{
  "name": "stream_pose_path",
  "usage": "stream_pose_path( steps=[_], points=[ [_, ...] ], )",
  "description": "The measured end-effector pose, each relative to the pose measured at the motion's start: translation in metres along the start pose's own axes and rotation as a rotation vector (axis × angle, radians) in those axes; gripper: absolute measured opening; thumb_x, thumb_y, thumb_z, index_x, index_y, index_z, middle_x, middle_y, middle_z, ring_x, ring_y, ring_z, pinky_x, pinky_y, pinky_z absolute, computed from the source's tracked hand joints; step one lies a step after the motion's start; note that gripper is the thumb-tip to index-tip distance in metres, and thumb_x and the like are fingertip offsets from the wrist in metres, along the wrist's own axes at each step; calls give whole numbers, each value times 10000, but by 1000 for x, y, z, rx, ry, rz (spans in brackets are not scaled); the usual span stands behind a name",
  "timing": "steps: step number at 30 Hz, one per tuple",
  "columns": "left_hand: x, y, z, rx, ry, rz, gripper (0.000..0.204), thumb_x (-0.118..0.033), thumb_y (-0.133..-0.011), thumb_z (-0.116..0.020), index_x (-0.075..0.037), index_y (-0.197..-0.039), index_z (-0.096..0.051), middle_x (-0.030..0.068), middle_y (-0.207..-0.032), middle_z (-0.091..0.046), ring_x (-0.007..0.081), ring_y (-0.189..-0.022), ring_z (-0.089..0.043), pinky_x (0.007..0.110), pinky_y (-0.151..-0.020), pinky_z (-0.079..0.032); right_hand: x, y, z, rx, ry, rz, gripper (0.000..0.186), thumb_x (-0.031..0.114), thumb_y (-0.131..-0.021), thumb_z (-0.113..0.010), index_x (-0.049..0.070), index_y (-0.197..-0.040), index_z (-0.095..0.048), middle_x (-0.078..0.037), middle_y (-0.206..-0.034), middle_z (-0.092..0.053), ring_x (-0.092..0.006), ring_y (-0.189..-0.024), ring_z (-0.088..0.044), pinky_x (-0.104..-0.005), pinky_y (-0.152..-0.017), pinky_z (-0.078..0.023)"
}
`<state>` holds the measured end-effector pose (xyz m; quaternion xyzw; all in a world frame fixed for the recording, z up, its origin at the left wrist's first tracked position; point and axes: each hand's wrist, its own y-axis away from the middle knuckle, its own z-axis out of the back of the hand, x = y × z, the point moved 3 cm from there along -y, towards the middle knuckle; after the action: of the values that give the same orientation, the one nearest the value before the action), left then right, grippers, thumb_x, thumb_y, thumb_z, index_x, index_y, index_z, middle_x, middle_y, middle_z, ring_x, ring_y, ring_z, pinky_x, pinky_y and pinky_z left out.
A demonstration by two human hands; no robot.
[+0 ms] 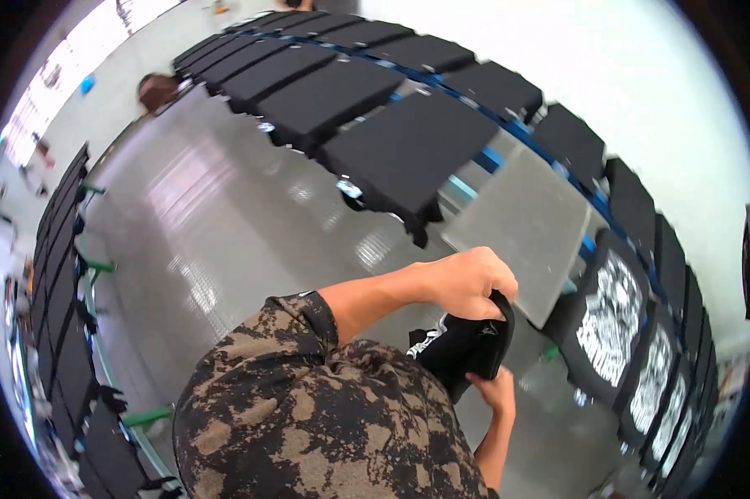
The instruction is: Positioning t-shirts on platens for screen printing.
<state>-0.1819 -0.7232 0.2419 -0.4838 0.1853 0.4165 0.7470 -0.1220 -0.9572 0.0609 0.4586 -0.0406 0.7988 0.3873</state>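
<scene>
A bunched black T-shirt (458, 353) is held up in front of my body, to the right of the picture's middle. White print shows on a small part of it at its left side. My left hand (473, 283) is closed on its upper end, fingers curled over the thick folded edge. Lower down, my right hand (493, 391) pinches the shirt's lower right edge; part of that hand is hidden behind the cloth. Just beyond the hands lies a bare grey pallet (520, 220), apart from the shirt.
Flat pallets covered in black shirts (412, 141) line a long blue rail (516, 133) on the far side. To the right, several shirts with white prints (612, 320) lie on pallets. Another row of black-covered pallets (63, 349) stands at the left, across a shiny grey floor (192, 224).
</scene>
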Motion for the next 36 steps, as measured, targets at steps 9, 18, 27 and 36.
stream_pose_path(
  steps=[9,18,27,36],
  points=[
    [-3,240,141,-373,-225,628,129,-77,-670,-674,-14,-750,-595,100,-626,-556,213,-553,-520,316,-511,-401,-32,-49,-88,17,688,19,339,351,-728,-676,63,-903,-647,-153,-893,-625,-360,-884,-579,-493,-834,-406],
    [-39,419,188,-525,-792,1290,133,-182,-743,-601,-68,-803,-630,127,-734,-620,297,-716,-599,405,-594,-462,157,-191,-143,171,952,373,207,310,-811,-572,145,-896,-664,-80,-944,-648,-311,-957,-577,-650,-968,-173],
    [-258,403,258,-1138,-2247,684,297,26,-715,-506,-60,-998,-538,56,-960,-611,234,-935,-576,520,-953,-292,510,-175,-141,-442,319,1472,368,-59,-819,-420,33,-1155,-537,-156,-1087,-585,-299,-982,-560,-346,-899,-423],
    [-20,577,2,-209,-171,1971,278,-116,-685,-559,-48,-936,-657,143,-1014,-631,281,-990,-579,415,-828,-454,158,-290,-292,1013,1213,958,328,360,-783,-563,40,-785,-633,-200,-809,-612,-344,-853,-587,-406,-812,-449]
  ],
)
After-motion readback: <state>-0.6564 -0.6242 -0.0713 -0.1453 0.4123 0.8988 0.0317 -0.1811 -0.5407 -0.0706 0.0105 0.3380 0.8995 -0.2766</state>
